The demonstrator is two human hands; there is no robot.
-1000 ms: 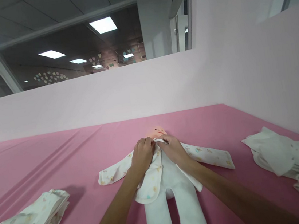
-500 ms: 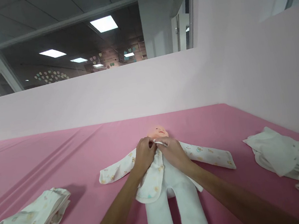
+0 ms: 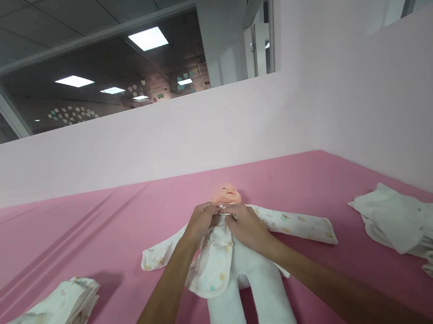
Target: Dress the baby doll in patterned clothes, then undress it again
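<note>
A baby doll (image 3: pixel 228 309) with a soft white body lies on its back, its head (image 3: pixel 226 193) pointing away from me. Its arms are in the spread sleeves of a white printed baby jacket (image 3: pixel 214 268). The jacket's left front panel lies over the belly. At the neck, my left hand (image 3: pixel 201 222) pinches the collar edge with its fingertips. Right beside it, my right hand (image 3: pixel 249 227) grips the collar too, its fingers bent. A small bit of white cloth or tie shows between the fingertips; the rest of the grip is hidden.
Pink sheeting (image 3: pixel 127 211) covers the surface. Folded printed baby clothes (image 3: pixel 45 317) lie at the left, and a pile of white clothes (image 3: pixel 420 225) lies at the right by the wall. A low white wall (image 3: pixel 150 144) runs along the back, with a window above.
My left hand has turned flatter and shifted slightly left at the collar. The right hand's fingers have moved closer over the neck. The left jacket panel has shifted a little to the left.
</note>
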